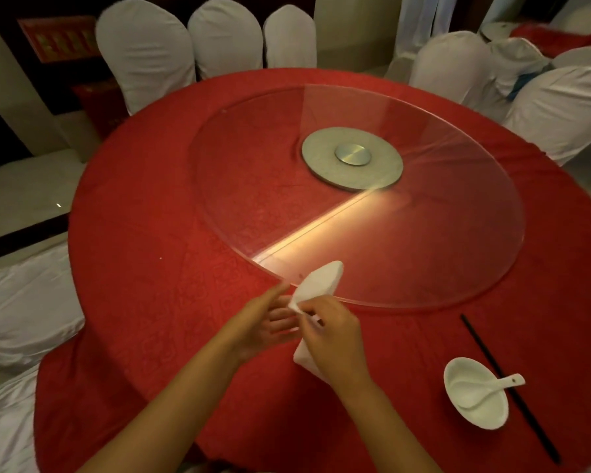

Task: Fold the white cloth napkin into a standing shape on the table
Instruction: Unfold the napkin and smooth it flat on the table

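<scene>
The white cloth napkin (319, 280) is folded into a narrow pointed form, held above the red tablecloth (144, 274) near the front rim of the glass turntable. My right hand (335, 336) pinches a fold at the middle of the napkin with fingers curled round it, and covers its lower part. My left hand (268, 322) lies beside it, palm up, straight fingers touching the napkin's left edge. The napkin's upper tip points up and to the right over the glass edge; a lower corner shows beneath my right wrist.
A round glass turntable (458, 254) on a metal hub (352, 158) fills the table's middle. At the right front stand a white bowl (485, 409) with a white spoon (495, 387) and black chopsticks (512, 394). White-covered chairs (144, 52) ring the far side.
</scene>
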{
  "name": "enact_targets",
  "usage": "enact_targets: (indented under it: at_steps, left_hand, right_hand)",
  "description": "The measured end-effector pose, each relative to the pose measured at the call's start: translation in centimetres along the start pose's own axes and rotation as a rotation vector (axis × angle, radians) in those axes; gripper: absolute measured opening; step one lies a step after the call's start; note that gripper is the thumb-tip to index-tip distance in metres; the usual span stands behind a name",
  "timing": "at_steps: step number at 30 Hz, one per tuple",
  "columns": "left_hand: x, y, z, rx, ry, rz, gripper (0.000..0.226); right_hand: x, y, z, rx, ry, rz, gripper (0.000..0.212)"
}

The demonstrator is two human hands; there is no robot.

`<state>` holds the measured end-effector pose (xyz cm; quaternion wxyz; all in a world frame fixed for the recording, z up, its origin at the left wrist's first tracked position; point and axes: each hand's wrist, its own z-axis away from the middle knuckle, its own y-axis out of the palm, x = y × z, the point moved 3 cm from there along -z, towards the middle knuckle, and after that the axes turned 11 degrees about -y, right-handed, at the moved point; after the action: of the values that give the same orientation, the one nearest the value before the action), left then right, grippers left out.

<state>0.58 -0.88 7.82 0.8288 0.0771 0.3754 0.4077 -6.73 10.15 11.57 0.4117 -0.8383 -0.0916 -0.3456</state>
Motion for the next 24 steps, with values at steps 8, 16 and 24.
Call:
enact_targets:
  at_steps: [8,16,24]
  left_hand:
    - [-1.4,-2.3,1.4,-0.044,0.226,-0.107,0.019]
    - [-2.7,-2.9,3.9,0.240,0.250,-0.436,0.024]
    - [-3.3,-4.8,5.2,0.280,0.253,-0.462,0.040]
  right_hand:
    - [-1.9,-0.6,1.9,-0.191,0.185,-0.181,0.032]
    - [-3.2,-0.5,-2.4,0.301,0.259,-0.664,0.062]
    - [-3.4,0.7,-2.2,0.329,0.291,-0.791,0.027]
